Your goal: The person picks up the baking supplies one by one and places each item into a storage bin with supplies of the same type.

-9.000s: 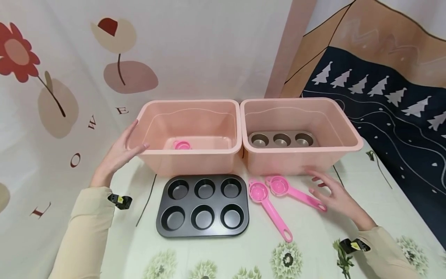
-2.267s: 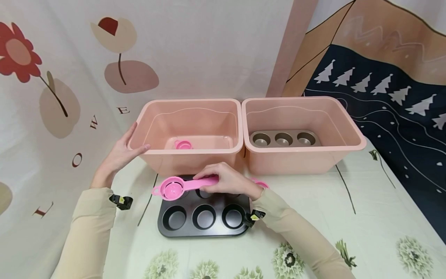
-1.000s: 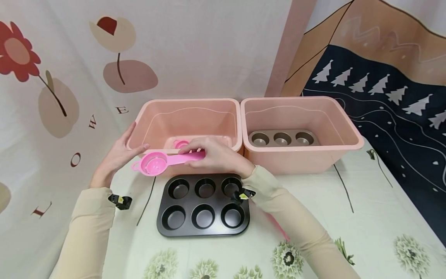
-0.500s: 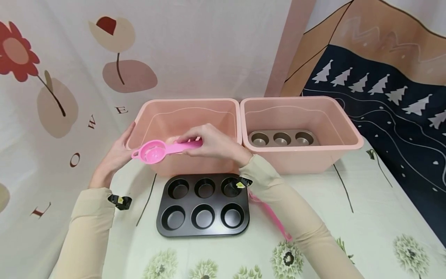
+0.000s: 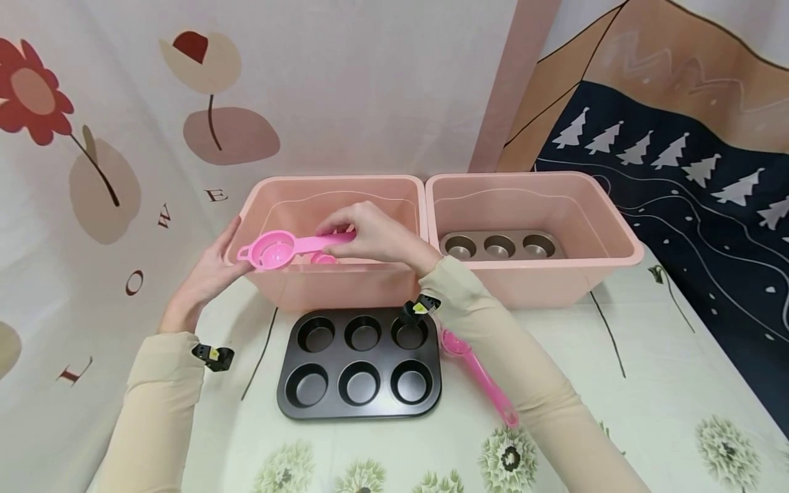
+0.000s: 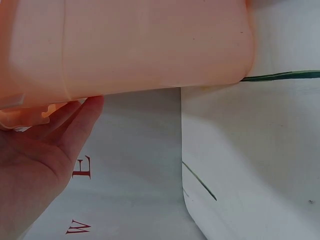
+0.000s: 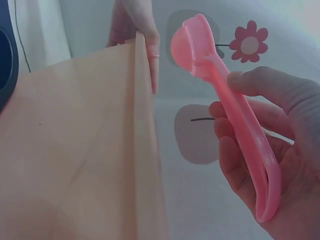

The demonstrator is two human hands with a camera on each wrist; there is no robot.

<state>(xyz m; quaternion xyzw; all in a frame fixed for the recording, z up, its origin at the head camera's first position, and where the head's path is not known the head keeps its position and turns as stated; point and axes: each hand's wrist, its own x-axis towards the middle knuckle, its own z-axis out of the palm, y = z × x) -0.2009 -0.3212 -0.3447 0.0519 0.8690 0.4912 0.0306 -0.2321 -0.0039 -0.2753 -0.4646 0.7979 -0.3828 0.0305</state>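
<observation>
My right hand (image 5: 385,236) pinches a pink egg separator (image 5: 277,250) by its handle. It is raised over the front of the left pink bin (image 5: 345,291), with the cup pointing left near that bin's front-left corner. In the right wrist view, the thumb lies along the handle (image 7: 245,120) and the fingers are behind it. Against the left end of the same bin rests my left hand (image 5: 206,277). Its straight fingers (image 6: 87,117) touch the wall just under the rim. Inside the bin lies another pink cup (image 5: 323,258), mostly hidden by the front wall.
A dark muffin tin (image 5: 359,413) lies in front of the left bin. To its right is a second pink egg separator (image 5: 483,376), partly under my right sleeve. The right pink bin (image 5: 542,284) holds a bronze muffin tin (image 5: 499,248). A printed cloth hangs behind.
My right hand has taken the farther-right egg separator from the table, carried it left over the dark muffin tin, and raised it to the left bin. My left hand has stayed in place.
</observation>
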